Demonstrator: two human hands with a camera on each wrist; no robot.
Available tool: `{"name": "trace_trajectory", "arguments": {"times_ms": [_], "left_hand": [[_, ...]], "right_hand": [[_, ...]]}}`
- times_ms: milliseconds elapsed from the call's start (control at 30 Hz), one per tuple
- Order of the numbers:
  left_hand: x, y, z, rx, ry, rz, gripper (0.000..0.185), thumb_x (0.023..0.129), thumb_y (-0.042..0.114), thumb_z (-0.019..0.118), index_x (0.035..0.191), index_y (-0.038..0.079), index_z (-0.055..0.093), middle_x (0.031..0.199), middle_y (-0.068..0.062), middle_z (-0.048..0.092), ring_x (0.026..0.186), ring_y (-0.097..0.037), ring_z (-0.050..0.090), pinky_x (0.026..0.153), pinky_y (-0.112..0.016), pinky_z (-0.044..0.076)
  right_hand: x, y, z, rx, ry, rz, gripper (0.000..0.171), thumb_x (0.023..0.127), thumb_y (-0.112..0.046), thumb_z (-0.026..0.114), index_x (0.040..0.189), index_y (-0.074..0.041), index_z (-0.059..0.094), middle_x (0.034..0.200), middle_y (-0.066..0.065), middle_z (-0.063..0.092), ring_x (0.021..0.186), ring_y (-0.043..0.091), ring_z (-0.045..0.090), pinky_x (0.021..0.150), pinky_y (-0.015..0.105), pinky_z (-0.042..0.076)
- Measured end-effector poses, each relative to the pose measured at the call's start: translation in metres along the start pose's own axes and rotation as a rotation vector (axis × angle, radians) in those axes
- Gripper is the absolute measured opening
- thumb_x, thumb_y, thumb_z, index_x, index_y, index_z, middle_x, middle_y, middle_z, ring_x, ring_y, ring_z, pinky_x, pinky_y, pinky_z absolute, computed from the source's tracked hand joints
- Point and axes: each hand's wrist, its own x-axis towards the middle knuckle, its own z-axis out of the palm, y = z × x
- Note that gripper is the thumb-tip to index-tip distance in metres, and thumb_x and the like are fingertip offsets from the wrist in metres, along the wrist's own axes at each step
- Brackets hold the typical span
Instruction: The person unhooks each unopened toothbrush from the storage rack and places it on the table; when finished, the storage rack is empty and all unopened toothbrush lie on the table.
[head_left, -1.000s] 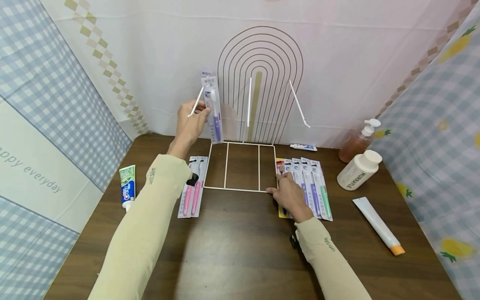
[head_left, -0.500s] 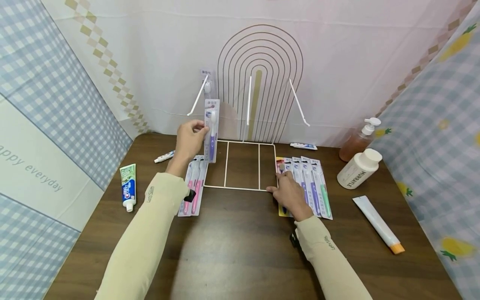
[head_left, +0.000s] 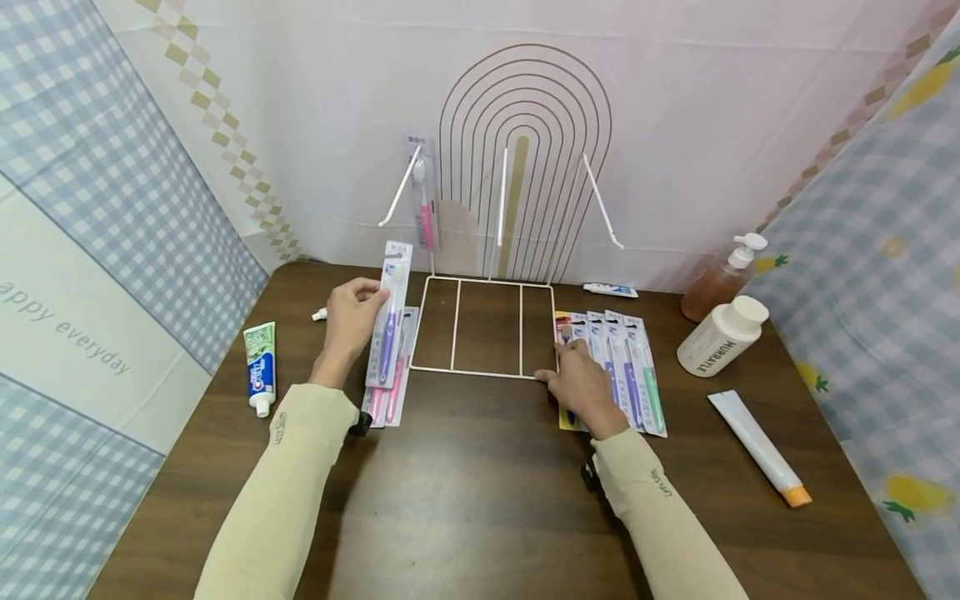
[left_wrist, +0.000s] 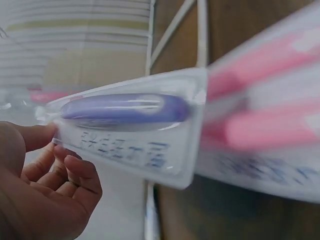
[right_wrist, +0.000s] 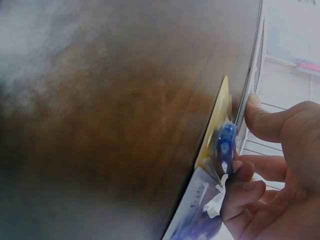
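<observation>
My left hand (head_left: 354, 318) pinches a packaged toothbrush (head_left: 387, 329) with a purple handle, between thumb and fingers. In the head view this pack overlaps two pink toothbrush packs (head_left: 400, 390) lying left of the white wire display rack (head_left: 487, 374). The left wrist view shows the purple handle (left_wrist: 125, 107) close up, with blurred pink handles (left_wrist: 270, 120) beyond. My right hand (head_left: 583, 382) rests at the rack's front right corner, thumb touching the wire, other fingers over a yellow-backed toothbrush pack (right_wrist: 215, 127). A pink toothbrush pack (head_left: 424, 196) hangs on the rack's left hook (head_left: 400, 187).
Two more hooks, a middle one (head_left: 502, 200) and a right one (head_left: 602, 204), jut forward. Several toothbrush packs (head_left: 633, 375) lie right of the rack. Around them are a toothpaste tube (head_left: 260, 367), a white tube (head_left: 757, 446), a white bottle (head_left: 722, 337) and a pump bottle (head_left: 716, 287).
My left hand has brought the purple toothbrush pack down and left, away from the left hook to over the pink packs. My right hand has stayed at the rack's corner.
</observation>
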Motion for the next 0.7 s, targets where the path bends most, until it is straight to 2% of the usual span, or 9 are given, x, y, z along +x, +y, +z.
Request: {"name": "trace_trajectory", "arguments": {"times_ms": [100, 233, 300, 400, 467, 600, 700], "left_hand": [[0.013, -0.048, -0.002, -0.004, 0.008, -0.032, 0.028, 0.104, 0.019, 0.080, 0.119, -0.005, 0.082, 0.099, -0.019, 0.084, 0.078, -0.015, 0.068, 0.069, -0.026, 0.053], [0.030, -0.112, -0.002, 0.081, -0.011, -0.056, 0.030, 0.102, 0.029, 0.082, 0.117, 0.004, 0.084, 0.096, -0.010, 0.084, 0.081, -0.018, 0.071, 0.071, -0.030, 0.055], [0.032, -0.130, -0.003, 0.137, -0.022, -0.065, 0.033, 0.103, 0.033, 0.080, 0.119, 0.005, 0.085, 0.100, -0.012, 0.084, 0.085, -0.020, 0.073, 0.072, -0.032, 0.056], [0.029, -0.145, -0.008, 0.181, -0.033, -0.077, 0.035, 0.104, 0.035, 0.079, 0.121, 0.005, 0.085, 0.105, -0.016, 0.085, 0.087, -0.024, 0.076, 0.074, -0.035, 0.057], [0.027, -0.149, -0.011, 0.190, -0.040, -0.096, 0.035, 0.105, 0.036, 0.079, 0.121, 0.005, 0.085, 0.106, -0.017, 0.085, 0.088, -0.026, 0.077, 0.073, -0.036, 0.058], [0.020, -0.148, -0.016, 0.235, -0.074, -0.142, 0.037, 0.106, 0.038, 0.077, 0.123, 0.006, 0.085, 0.106, -0.017, 0.086, 0.087, -0.025, 0.077, 0.072, -0.035, 0.058], [0.016, -0.144, -0.017, 0.276, -0.097, -0.163, 0.038, 0.107, 0.039, 0.075, 0.124, 0.006, 0.084, 0.106, -0.017, 0.085, 0.087, -0.026, 0.076, 0.072, -0.034, 0.057]], "right_hand": [[0.002, 0.004, 0.002, 0.012, 0.007, -0.003, 0.081, 0.107, -0.044, 0.082, 0.168, 0.000, 0.054, 0.162, 0.031, 0.052, 0.089, 0.034, 0.067, 0.070, 0.049, 0.055], [0.005, 0.009, 0.005, 0.005, 0.019, -0.006, 0.081, 0.105, -0.045, 0.083, 0.167, 0.000, 0.056, 0.161, 0.030, 0.054, 0.087, 0.033, 0.066, 0.069, 0.049, 0.055], [0.004, 0.008, 0.003, -0.013, 0.010, -0.007, 0.079, 0.106, -0.045, 0.082, 0.166, 0.001, 0.056, 0.161, 0.031, 0.054, 0.088, 0.035, 0.067, 0.071, 0.050, 0.056], [0.002, 0.004, 0.001, -0.010, 0.006, -0.005, 0.078, 0.107, -0.043, 0.081, 0.166, 0.001, 0.056, 0.161, 0.031, 0.053, 0.091, 0.036, 0.067, 0.074, 0.052, 0.058], [0.000, -0.001, -0.001, -0.018, -0.004, -0.001, 0.077, 0.108, -0.042, 0.080, 0.166, 0.002, 0.056, 0.161, 0.032, 0.053, 0.093, 0.037, 0.068, 0.076, 0.053, 0.058], [-0.003, -0.006, -0.005, -0.018, -0.012, 0.011, 0.077, 0.109, -0.040, 0.080, 0.167, 0.002, 0.054, 0.163, 0.032, 0.052, 0.096, 0.037, 0.069, 0.079, 0.054, 0.059], [0.002, 0.001, 0.001, -0.026, -0.009, 0.001, 0.077, 0.109, -0.042, 0.079, 0.168, 0.002, 0.054, 0.162, 0.032, 0.051, 0.096, 0.037, 0.068, 0.078, 0.053, 0.058]]}}
